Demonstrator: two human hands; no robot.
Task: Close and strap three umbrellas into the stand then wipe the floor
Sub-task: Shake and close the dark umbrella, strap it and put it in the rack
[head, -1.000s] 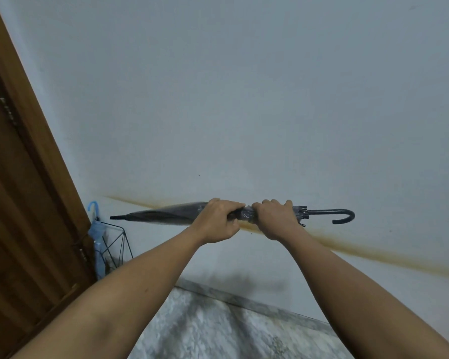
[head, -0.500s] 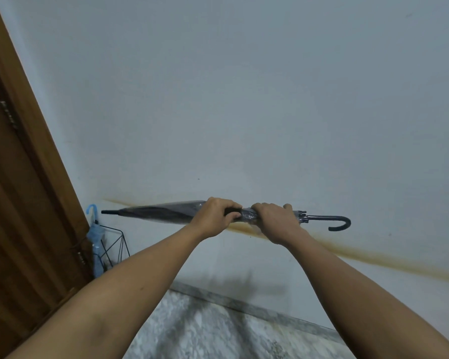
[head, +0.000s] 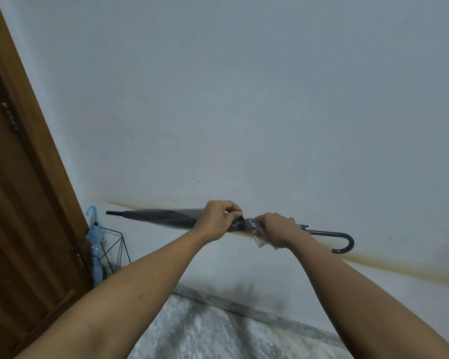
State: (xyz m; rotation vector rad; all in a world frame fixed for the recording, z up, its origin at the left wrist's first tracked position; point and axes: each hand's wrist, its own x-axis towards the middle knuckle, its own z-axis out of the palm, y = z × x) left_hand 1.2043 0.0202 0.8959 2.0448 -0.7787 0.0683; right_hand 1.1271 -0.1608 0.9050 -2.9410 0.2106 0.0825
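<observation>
A closed dark grey umbrella (head: 161, 218) is held level in front of the wall, tip to the left, hooked handle (head: 344, 240) to the right. My left hand (head: 217, 220) grips the folded canopy near its middle, thumb and fingers pinching at the gathered fabric. My right hand (head: 276, 230) grips the canopy's end close to the handle, with a clear bit of fabric hanging below it. A black wire umbrella stand (head: 116, 251) sits by the door at lower left, holding a light blue umbrella (head: 94, 244) upright.
A wooden door (head: 18, 203) fills the left edge. The pale wall (head: 244, 99) carries a brownish stain line. Grey marbled floor (head: 213, 332) with a skirting strip lies below.
The umbrella has tilted so the handle end hangs lower. My left hand has moved from a full grip to pinching the fabric; a clear bit of fabric now hangs below my right hand.
</observation>
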